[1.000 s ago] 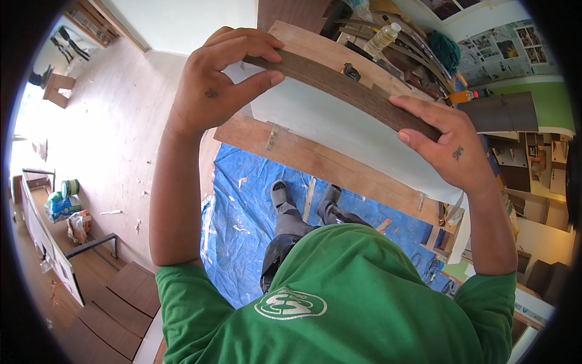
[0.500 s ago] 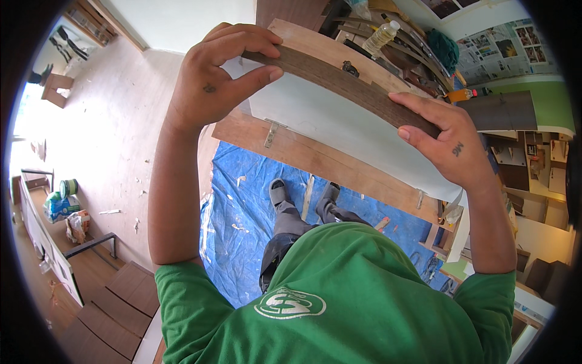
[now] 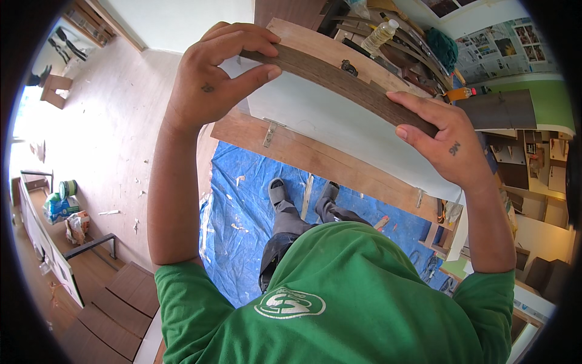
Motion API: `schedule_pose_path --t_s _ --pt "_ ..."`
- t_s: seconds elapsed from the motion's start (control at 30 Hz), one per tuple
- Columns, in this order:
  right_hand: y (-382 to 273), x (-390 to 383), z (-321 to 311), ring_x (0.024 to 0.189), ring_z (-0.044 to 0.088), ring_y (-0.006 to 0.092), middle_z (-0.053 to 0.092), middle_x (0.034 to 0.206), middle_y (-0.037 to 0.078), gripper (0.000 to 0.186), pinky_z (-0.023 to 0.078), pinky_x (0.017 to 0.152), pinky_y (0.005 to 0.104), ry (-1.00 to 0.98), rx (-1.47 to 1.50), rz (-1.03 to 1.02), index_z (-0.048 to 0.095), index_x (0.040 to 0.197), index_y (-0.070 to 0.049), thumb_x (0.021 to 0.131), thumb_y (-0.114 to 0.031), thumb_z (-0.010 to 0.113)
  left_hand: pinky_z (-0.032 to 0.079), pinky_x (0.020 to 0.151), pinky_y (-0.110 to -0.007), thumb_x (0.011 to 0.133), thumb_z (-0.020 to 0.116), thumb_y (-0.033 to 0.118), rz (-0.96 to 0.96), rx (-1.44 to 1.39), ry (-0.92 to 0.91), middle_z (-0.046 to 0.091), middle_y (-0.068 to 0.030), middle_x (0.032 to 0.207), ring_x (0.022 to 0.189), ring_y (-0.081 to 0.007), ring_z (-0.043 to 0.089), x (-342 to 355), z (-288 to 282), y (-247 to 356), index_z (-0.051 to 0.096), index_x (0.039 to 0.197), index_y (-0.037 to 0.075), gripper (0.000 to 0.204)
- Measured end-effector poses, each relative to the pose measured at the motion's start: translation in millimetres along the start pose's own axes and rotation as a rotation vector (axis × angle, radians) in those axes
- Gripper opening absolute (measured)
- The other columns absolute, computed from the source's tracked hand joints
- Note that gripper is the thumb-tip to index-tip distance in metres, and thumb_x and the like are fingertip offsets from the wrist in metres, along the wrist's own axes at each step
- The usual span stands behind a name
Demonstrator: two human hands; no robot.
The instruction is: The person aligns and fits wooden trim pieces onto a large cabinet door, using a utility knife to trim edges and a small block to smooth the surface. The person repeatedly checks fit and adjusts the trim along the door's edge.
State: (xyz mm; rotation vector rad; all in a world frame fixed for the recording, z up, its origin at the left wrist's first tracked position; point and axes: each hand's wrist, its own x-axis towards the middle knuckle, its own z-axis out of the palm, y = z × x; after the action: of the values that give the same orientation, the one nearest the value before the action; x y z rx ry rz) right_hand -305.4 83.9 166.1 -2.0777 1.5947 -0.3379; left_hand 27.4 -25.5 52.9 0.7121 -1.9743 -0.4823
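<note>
My left hand [image 3: 227, 76] grips the left part of a dark brown wood-grain strip [image 3: 327, 79], thumb on the near side and fingers over it. Toward the other end, my right hand [image 3: 436, 133] pinches the same strip. The strip lies along the top of a pale panel [image 3: 327, 127]. Below that runs a plywood band [image 3: 357, 176] with metal hinge-like fittings [image 3: 270, 133]. Behind the strip, a small black object [image 3: 348, 67] and a clear bottle [image 3: 379, 36] of yellowish liquid sit on a plywood board [image 3: 309, 42], among several curved strips and tools.
A blue tarp [image 3: 236, 224] lies under my feet. Bags [image 3: 60, 206], a metal frame [image 3: 91, 242] and dark boards [image 3: 109, 309] are at the left. Newspaper [image 3: 497, 48] covers the back right wall. Cabinets and wooden pieces [image 3: 533, 176] crowd the right side.
</note>
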Motion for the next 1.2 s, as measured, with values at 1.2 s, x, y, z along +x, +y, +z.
schedule_pose_path --t_s 1.2 --pt "11 4 -1 0.111 0.072 0.0248 0.074 0.128 0.022 0.049 0.053 0.100 0.0348 -0.042 0.049 -0.043 0.067 0.141 -0.006 0.093 -0.011 0.076 0.058 0.093 -0.036 0.081 0.090 0.010 -0.037 -0.050 0.003 0.078 -0.0053 0.113 0.107 -0.0202 0.069 -1 1 -2 0.081 0.101 0.008 0.022"
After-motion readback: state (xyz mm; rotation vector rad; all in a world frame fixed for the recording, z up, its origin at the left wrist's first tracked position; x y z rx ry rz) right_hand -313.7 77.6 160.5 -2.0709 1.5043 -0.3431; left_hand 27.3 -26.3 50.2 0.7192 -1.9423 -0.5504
